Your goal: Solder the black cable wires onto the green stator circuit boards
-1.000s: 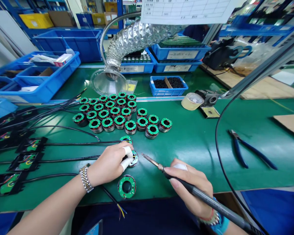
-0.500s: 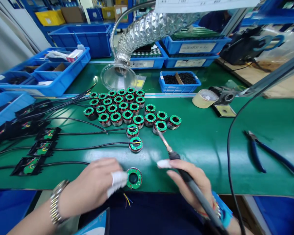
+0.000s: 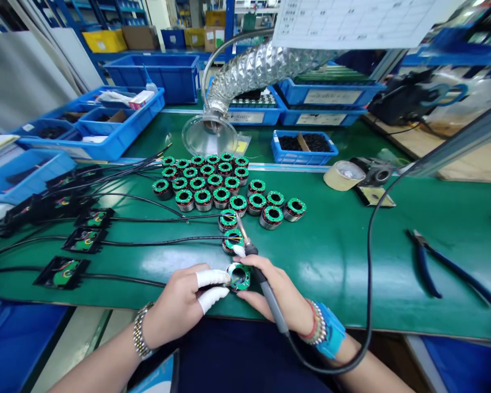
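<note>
Just in front of me a motor stator with a green ring-shaped circuit board point(image 3: 241, 278) stands between my two hands. My left hand point(image 3: 188, 295), with white finger covers, is pinched at its left side on the end of a black cable point(image 3: 126, 279); the wire tips are mostly hidden. A soldering iron point(image 3: 265, 289) lies in the grip of my right hand point(image 3: 280, 292), its tip pointing up and away. Thumb and fingers of that hand also touch the stator's right side. Behind it, two stators point(image 3: 231, 240) have cable wires lying on their boards.
Several more stators point(image 3: 203, 199) are grouped farther back. Black housings with small boards point(image 3: 63, 273) lie at left. A fume funnel point(image 3: 209, 136), a blue bin of black parts point(image 3: 305, 150), a tape roll point(image 3: 343, 176) and pliers point(image 3: 423, 262) surround the work area. The iron's cord point(image 3: 370, 262) loops at right.
My right hand has moved left with the soldering iron and now meets the stator. My left fingers have come to the stator's left side with the cable end. The view has shifted slightly.
</note>
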A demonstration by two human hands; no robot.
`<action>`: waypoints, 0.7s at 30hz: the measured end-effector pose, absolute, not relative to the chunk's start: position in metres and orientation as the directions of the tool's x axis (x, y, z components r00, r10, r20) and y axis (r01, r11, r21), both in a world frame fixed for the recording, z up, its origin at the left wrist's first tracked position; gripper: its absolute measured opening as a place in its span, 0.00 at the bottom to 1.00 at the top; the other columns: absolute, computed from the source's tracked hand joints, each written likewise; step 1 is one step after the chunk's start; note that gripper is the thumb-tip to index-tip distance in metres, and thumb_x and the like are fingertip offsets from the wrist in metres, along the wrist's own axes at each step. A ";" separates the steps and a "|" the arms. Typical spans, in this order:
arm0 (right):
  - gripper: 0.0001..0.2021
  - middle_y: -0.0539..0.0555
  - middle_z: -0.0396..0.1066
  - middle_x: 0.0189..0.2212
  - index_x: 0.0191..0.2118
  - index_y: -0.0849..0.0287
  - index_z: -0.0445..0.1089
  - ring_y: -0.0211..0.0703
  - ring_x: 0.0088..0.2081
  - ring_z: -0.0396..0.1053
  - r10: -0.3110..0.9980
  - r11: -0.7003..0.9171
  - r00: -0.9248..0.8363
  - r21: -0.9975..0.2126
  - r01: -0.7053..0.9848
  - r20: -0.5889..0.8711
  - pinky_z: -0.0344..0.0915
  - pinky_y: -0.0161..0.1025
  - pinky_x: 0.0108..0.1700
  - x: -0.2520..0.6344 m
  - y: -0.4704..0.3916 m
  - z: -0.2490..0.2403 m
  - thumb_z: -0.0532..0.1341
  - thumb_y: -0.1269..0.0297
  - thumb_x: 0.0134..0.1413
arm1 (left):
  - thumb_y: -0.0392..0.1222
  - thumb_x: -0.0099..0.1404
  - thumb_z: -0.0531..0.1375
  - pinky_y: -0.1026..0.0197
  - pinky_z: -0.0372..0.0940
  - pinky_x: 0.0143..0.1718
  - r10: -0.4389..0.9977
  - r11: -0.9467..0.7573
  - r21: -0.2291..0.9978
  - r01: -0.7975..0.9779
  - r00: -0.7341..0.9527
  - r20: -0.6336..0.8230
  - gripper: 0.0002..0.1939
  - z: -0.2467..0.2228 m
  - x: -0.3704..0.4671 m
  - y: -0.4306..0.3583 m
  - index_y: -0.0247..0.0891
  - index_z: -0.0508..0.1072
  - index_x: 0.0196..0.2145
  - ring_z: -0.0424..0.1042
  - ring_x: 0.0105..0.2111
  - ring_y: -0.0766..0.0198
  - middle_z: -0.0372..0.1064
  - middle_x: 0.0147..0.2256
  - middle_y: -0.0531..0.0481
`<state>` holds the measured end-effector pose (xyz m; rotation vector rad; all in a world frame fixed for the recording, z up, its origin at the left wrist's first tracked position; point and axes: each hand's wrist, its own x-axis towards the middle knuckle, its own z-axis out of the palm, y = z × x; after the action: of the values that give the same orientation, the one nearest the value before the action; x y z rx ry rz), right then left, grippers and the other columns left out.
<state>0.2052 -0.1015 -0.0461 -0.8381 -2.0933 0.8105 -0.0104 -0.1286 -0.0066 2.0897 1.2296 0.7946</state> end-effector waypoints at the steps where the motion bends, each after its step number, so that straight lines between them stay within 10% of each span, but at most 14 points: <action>1: 0.24 0.57 0.70 0.44 0.52 0.55 0.57 0.44 0.44 0.71 0.767 0.597 -0.493 -0.739 0.312 0.411 0.69 0.38 0.44 0.206 -0.102 -0.043 0.63 0.67 0.50 | 0.35 0.62 0.59 0.70 0.62 0.28 0.904 -0.383 0.744 0.548 0.388 0.180 0.07 -0.005 -0.007 -0.126 0.40 0.75 0.39 0.68 0.25 0.70 0.68 0.26 0.54; 12: 0.15 0.50 0.72 0.32 0.46 0.55 0.62 0.36 0.31 0.71 0.806 0.584 -0.316 -0.757 0.292 0.500 0.69 0.31 0.35 0.195 -0.107 -0.018 0.60 0.72 0.51 | 0.38 0.63 0.58 0.67 0.65 0.32 0.902 -0.307 0.802 0.513 0.425 0.073 0.08 -0.003 0.007 -0.113 0.41 0.76 0.39 0.70 0.28 0.67 0.71 0.29 0.51; 21: 0.15 0.49 0.72 0.29 0.46 0.55 0.64 0.35 0.26 0.70 0.801 0.599 -0.225 -0.746 0.291 0.555 0.68 0.28 0.31 0.185 -0.105 -0.028 0.60 0.71 0.51 | 0.35 0.61 0.57 0.68 0.64 0.27 0.853 -0.516 0.728 0.452 0.352 0.386 0.06 0.000 0.016 -0.109 0.39 0.75 0.30 0.69 0.25 0.67 0.70 0.25 0.50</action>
<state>0.1854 -0.1047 -0.0277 -0.8915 -1.7894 0.6144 0.0156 -0.1087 0.0000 2.1144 1.1324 1.0462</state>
